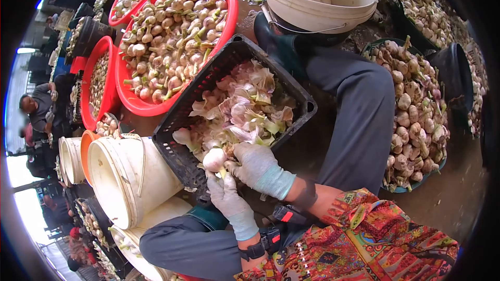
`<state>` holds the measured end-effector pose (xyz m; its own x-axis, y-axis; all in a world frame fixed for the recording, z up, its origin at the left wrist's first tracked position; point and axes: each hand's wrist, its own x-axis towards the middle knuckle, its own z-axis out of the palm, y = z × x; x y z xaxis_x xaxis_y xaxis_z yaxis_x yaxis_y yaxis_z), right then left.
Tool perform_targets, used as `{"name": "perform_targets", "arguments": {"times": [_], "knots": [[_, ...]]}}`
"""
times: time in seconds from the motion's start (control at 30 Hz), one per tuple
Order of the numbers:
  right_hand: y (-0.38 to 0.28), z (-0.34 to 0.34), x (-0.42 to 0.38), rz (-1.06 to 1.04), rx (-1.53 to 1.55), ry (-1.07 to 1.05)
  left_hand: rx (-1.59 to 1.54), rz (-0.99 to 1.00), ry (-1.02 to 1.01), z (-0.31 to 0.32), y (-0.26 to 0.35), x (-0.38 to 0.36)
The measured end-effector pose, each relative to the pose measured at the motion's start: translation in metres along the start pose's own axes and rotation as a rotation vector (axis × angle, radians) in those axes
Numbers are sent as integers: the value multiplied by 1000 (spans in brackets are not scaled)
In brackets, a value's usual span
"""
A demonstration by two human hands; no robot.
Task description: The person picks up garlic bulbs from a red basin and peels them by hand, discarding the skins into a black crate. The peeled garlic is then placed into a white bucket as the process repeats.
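A whitish-pink garlic bulb (214, 160) with a short pale stem is held in the fingertips of my gloved left hand (229, 201). My gloved right hand (259, 167) is closed against the bulb's right side, its fingers bent, with a scrap of brownish skin by the fingertips. Both hands are over the near edge of a black plastic crate (304, 101). Inside the crate lies a heap of loose garlic skins (245, 104), pink, white and some green. The undersides of the right fingers are hidden.
A red tub (229, 0) heaped with garlic bulbs stands beyond the crate. White buckets (117, 177) stand at left; another white bucket (317, 5) at the top holds a few bulbs. Beside my right leg is a full basket of garlic (416, 119). Other people (39, 106) are at far left.
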<state>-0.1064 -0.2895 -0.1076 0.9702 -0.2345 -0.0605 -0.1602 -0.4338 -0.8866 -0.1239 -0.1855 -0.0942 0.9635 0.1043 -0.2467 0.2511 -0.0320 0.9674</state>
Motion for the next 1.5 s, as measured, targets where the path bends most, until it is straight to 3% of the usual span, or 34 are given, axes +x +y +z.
{"name": "perform_targets", "arguments": {"times": [0.2, 0.3, 0.43, 0.53, 0.67, 0.73, 0.8, 0.9, 0.97, 1.0, 1.07, 1.1, 1.13, 1.2, 1.23, 1.3, 1.43, 1.5], "knots": [[6, -9, 8, 106, 100, -9, 288, 163, 10, 5, -16, 3], [14, -8, 17, 105, 167, 45, -102, -157, -3, 8, -3, 2], [38, -3, 33, 306, 213, 98, -409, -310, -133, -7, -9, 8], [49, -12, 37, 301, 556, 100, -626, -429, -214, -18, -20, 12], [28, -23, 34, 292, 860, 18, -362, -364, -163, -16, -21, 14], [32, -20, 35, 363, 1350, -224, -424, -380, -152, -21, -22, 16], [31, -36, 37, 484, 1402, -53, -504, -410, -150, -26, -20, 16], [55, -35, 40, 374, 1264, 42, -554, -396, -152, -27, -22, 14], [58, -39, 39, 398, 1473, 198, -599, -391, -187, -26, -21, 12], [51, -57, 33, 484, 1438, 248, -658, -427, -171, -27, -18, 10], [67, -66, 46, 316, 1333, 354, -706, -442, -159, -33, -15, 11], [51, -71, 44, 402, 1002, 184, -860, -458, -201, -38, -20, 13], [87, -31, 45, 240, 588, 219, -1012, -477, -246, -41, -24, 17], [62, -23, 34, 44, 141, 293, -1042, -483, -218, -35, -17, 22], [51, -29, 31, 138, 176, 94, -1080, -457, -278, -37, -20, 24], [62, -17, 31, 94, 102, 90, -1192, -414, -356, -39, -19, 19], [46, -10, 30, 71, 23, 31, -1255, -381, -140, -51, -2, 14], [51, 3, 34, -90, 11, 76, -1309, -288, -198, -62, 8, 14]]}}
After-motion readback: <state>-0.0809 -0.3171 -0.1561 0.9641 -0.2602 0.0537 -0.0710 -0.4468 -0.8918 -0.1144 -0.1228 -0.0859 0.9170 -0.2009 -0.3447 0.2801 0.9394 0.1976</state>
